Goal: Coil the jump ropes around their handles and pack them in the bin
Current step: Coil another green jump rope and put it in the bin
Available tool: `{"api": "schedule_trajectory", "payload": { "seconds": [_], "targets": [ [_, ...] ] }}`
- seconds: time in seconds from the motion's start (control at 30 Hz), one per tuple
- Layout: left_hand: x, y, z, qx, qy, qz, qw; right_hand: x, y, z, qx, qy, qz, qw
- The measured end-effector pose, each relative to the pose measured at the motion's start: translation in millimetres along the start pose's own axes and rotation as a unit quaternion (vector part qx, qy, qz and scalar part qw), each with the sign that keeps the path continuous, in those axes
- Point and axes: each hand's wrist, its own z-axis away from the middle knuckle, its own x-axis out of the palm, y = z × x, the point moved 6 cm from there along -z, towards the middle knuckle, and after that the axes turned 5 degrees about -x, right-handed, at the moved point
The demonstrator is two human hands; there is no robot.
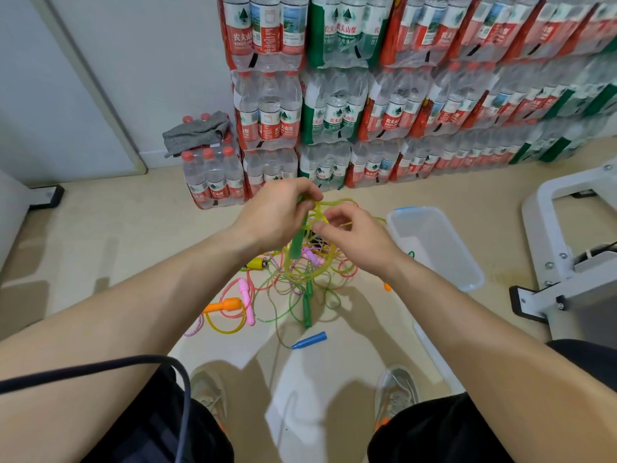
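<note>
My left hand (278, 213) grips a green jump-rope handle (297, 242) that hangs downward from the fist. My right hand (355, 237) pinches the yellow-green cord (329, 205) looped beside that handle. Below both hands a tangle of coloured ropes (300, 279) lies on the floor, with another green handle (307, 307), a pink handle (247, 300), an orange handle (223, 305), a yellow handle (256, 263) and a blue handle (310, 340). The clear plastic bin (467, 279) stands on the floor to the right, with nothing visible inside.
Stacked packs of water bottles (384, 111) fill the wall behind the ropes, one with a grey cloth (197, 132) on it. A white metal frame (567, 279) stands at the right. The bin's lid (430, 355) lies near my right shoe (397, 392). A dark cable (100, 367) crosses my left arm.
</note>
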Motion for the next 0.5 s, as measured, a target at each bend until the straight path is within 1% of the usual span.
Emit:
{"api": "schedule_trajectory", "payload": {
  "seconds": [0.07,0.13,0.2,0.27,0.33,0.4,0.5],
  "targets": [
    [2,4,2,0.011,-0.006,-0.007,1.000,0,-2,-2,-0.002,-0.004,-0.025,1.000],
    [4,5,4,0.011,-0.008,-0.021,1.000,0,-1,-3,0.017,-0.011,-0.045,0.999],
    [5,2,4,-0.001,-0.012,-0.030,0.999,-5,-2,-5,0.034,0.016,-0.036,0.999],
    [6,-7,2,-0.023,-0.017,-0.035,0.999,-14,-5,-4,0.049,0.054,-0.034,0.997],
    [6,-18,-2,-0.053,-0.020,-0.042,0.997,-23,-8,-1,0.043,0.078,-0.020,0.996],
    [3,-30,-4,-0.084,-0.019,-0.053,0.995,-31,-5,2,0.039,0.092,-0.006,0.995],
    [-1,-43,-6,-0.119,-0.009,-0.069,0.990,-36,8,3,0.069,0.106,0.003,0.992]
  ]
}}
